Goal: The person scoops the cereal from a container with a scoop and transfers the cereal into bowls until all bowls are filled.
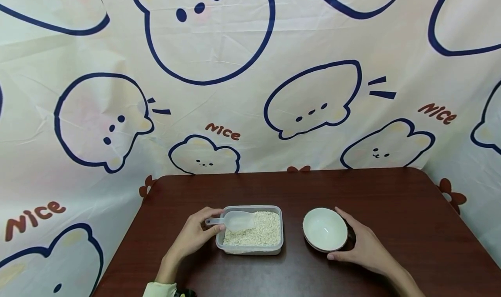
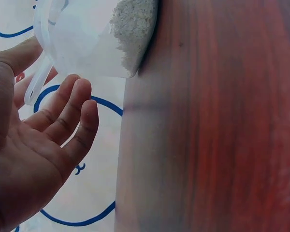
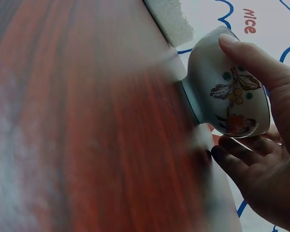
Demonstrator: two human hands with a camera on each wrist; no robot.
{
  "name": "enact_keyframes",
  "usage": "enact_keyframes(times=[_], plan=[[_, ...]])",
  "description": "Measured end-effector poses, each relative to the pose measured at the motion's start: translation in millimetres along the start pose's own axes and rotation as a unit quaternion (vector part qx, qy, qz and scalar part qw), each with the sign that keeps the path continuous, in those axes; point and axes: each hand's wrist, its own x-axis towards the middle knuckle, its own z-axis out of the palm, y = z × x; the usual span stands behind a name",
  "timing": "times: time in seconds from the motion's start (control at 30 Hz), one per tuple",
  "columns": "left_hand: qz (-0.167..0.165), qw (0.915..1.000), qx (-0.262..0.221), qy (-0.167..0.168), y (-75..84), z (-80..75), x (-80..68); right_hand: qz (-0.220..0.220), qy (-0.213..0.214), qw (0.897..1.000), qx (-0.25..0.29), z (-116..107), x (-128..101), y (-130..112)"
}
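Scoop (image 1: pixel 234 221), translucent plastic, lay across the near-left corner of the clear plastic container (image 1: pixel 250 249), its bowl resting on the rice (image 1: pixel 262 231) and its handle sticking out left over the rim. Left hand (image 1: pixel 197 234) pinched that handle between thumb and fingers in the head view; in the left wrist view the fingers (image 2: pixel 72 104) looked only loosely curved beside the tub, and the contact itself was cut off at the frame edge. Right hand (image 1: pixel 362 242) cupped the far side of the white bowl (image 1: pixel 325 228), thumb on the rim and fingers curled round the outer wall, which bore a painted fruit pattern visible only from the right wrist. Bowl stood just right of the container on the dark wooden table (image 1: pixel 391 201). Near tabletop in both wrist views was blurred.
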Motion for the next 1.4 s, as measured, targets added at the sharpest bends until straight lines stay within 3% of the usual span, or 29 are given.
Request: enact_keyframes(times=[0.17, 0.5, 0.7, 0.97, 1.4], plan=[[-0.014, 0.9997, -0.013, -0.016, 1.2, -2.6, -1.5, 0.004, -0.012, 1.0, 0.015, -2, 1, 0], [-0.001, 0.9991, -0.01, -0.04, 6.9, -5.6, 1.6, 0.002, -0.012, 1.0, 0.013, -3, 2, 2], [0.0, 0.9994, -0.012, -0.032, 10.2, -6.1, 0.8, -0.004, -0.008, 1.0, 0.016, -2, 1, 2], [0.041, 0.9988, 0.013, -0.024, 16.1, -6.1, 2.1, 0.003, -0.01, 1.0, 0.009, -2, 2, 2], [0.039, 0.9989, 0.02, -0.018, 18.7, -5.9, 2.7, 0.0, -0.011, 1.0, 0.004, -4, 2, 1]])
